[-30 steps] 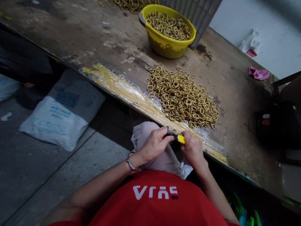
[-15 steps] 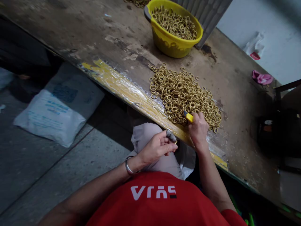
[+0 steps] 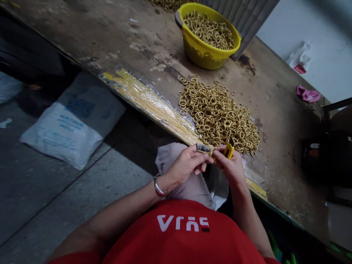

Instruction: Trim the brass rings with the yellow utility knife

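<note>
My left hand (image 3: 189, 163), with a dark wrap (image 3: 202, 147) on one finger, pinches a small gold ring (image 3: 211, 152) just off the table's edge. Fingertips of my right hand (image 3: 232, 165) meet the same ring from the other side. Tucked in that right hand is a yellow utility knife (image 3: 228, 150), its dark blade end pointing up and away. Directly beyond both hands lies a loose pile of gold rings (image 3: 220, 113). The fingers partly cover the pinched ring.
A yellow basin (image 3: 209, 57) full of similar rings stands behind the pile. Shiny tape (image 3: 148, 99) covers part of the table's (image 3: 110, 36) near edge. A white sack (image 3: 63, 128) lies on the floor at left. Pink cloth (image 3: 308, 94) rests at the far right.
My right hand, with the utility knife, has come back from the pile's near edge to my left hand. The knife has turned from pointing left to pointing up.
</note>
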{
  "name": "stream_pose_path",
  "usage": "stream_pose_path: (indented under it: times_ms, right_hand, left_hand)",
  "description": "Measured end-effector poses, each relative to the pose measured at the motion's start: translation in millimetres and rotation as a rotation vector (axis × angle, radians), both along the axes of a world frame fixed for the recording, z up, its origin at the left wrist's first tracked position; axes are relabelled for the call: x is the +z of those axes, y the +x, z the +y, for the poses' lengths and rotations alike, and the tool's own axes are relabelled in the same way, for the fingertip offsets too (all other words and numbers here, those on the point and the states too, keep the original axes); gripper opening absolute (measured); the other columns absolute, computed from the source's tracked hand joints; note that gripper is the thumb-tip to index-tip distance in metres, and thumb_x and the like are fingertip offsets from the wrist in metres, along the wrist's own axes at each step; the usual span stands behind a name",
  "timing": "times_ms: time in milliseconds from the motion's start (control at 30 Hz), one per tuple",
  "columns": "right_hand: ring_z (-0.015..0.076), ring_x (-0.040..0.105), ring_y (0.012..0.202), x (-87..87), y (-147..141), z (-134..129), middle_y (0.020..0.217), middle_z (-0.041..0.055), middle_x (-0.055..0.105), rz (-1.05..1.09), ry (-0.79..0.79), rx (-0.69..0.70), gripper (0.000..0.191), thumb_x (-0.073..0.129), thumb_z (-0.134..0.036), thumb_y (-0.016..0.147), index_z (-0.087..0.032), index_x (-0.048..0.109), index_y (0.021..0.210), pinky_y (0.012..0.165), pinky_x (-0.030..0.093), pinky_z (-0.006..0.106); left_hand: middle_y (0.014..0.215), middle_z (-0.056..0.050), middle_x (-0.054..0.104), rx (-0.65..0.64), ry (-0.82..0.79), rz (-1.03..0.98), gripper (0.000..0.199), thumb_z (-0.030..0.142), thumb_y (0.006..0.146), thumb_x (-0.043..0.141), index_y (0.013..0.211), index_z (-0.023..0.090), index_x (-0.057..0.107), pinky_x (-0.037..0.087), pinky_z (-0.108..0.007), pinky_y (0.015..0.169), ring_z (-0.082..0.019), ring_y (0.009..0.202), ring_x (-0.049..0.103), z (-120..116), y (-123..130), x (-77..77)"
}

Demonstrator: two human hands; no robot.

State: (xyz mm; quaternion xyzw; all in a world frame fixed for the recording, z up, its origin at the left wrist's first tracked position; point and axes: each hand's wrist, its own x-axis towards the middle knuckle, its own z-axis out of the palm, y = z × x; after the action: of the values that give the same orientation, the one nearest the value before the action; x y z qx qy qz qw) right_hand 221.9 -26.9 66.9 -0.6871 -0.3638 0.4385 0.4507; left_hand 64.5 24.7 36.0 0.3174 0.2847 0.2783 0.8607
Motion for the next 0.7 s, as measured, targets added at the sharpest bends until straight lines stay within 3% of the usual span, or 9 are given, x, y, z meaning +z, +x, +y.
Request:
stream_pose_path:
  times_ms: [200,300,367,500,600,700]
  right_hand:
    - [0.0093,0.041,0.043,-7.7,-13.6,-10.7,0.053,-0.005,0.051,0.124,0.018,-0.029,0.027,0.074,-0.043,0.076,-0.019,0.062,0.076,0.041,0.033,0.022]
    - [0.0091,0.039,0.044,-7.8,-13.7,-15.2,0.054,-0.0053,0.049,0.08,0.033,0.043,0.027,0.069,-0.045,0.081,-0.019,0.062,0.078,0.043,0.031,0.022]
    - [0.0102,0.042,0.05,-5.6,-13.3,-19.7,0.059,-0.0036,0.05,-0.094,0.098,0.121,0.026,0.062,-0.042,0.087,-0.019,0.062,0.076,0.05,0.034,0.023]
    - [0.0156,0.053,0.07,-1.8,-13.7,-31.5,0.075,0.0024,0.057,-0.655,0.228,0.272,0.016,0.051,-0.02,0.09,-0.018,0.064,0.082,0.066,0.039,0.026]
    - [0.0178,0.056,0.074,-1.8,-14.9,-38.3,0.084,0.0053,0.061,-0.925,0.152,0.351,0.023,0.048,-0.007,0.082,-0.018,0.064,0.095,0.067,0.039,0.027]
    - [0.0185,0.057,0.073,-0.6,-15.4,-39.4,0.085,0.0057,0.063,-1.056,0.041,0.378,0.027,0.047,-0.004,0.079,-0.018,0.064,0.095,0.066,0.039,0.027]
  left_hand:
    - [0.081,-0.005,0.07,-0.032,-0.051,-0.02,0.033,0.032,0.071,0.079,0.09,0.011,0.064,0.035,-0.017,0.04,-0.006,0.052,0.054,-5.9,-4.3,4.5]
    - [0.072,-0.003,0.066,-0.025,-0.069,-0.008,0.032,0.032,0.067,0.082,0.083,0.01,0.065,0.036,-0.017,0.042,-0.005,0.05,0.051,-9.6,-6.2,7.5]
    - [0.063,0.0,0.061,-0.015,-0.052,0.007,0.031,0.033,0.067,0.082,0.077,0.01,0.064,0.036,-0.017,0.042,-0.005,0.048,0.048,-11.5,-7.1,8.7]
    - [0.057,0.002,0.057,0.013,0.047,0.058,0.028,0.036,0.071,0.078,0.074,0.011,0.064,0.038,-0.018,0.042,-0.006,0.046,0.048,-14.2,-8.9,7.7]
    - [0.056,0.003,0.056,0.016,0.142,0.114,0.022,0.034,0.078,0.071,0.074,0.014,0.062,0.039,-0.019,0.043,-0.007,0.044,0.049,-16.1,-9.9,7.5]
    - [0.058,0.003,0.056,0.008,0.249,0.219,0.015,0.028,0.083,0.062,0.075,0.015,0.061,0.039,-0.019,0.044,-0.008,0.044,0.05,-17.7,-10.5,9.6]
